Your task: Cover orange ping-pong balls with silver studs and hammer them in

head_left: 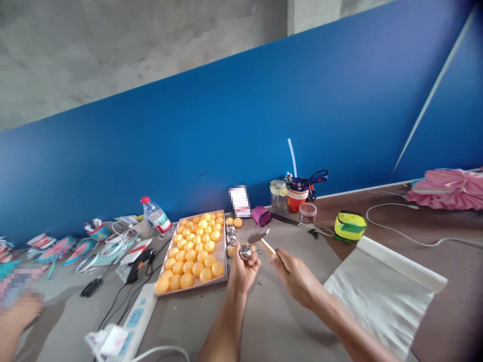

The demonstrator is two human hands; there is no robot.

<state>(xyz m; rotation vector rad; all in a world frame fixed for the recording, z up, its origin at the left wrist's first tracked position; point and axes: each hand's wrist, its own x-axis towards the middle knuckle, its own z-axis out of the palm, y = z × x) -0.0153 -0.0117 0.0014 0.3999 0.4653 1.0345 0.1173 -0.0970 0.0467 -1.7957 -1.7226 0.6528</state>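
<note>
My left hand (241,269) is closed around a shiny silver ball (245,252), held up above the table. My right hand (292,274) grips the wooden handle of a small hammer (260,238), whose metal head hangs just right of and above the silver ball. To the left of my hands a flat tray (223,261) holds several orange balls (194,251). A few more silver balls (230,235) lie by the tray's right edge, with two loose orange balls (234,221) behind them.
A white roll of sheet (381,286) lies at the right, a yellow-green tape measure (349,225) behind it. Jars, a cup with tools (297,193) and a water bottle (157,217) stand along the blue wall. A power strip (136,322), cables and scissors (91,286) lie at the left.
</note>
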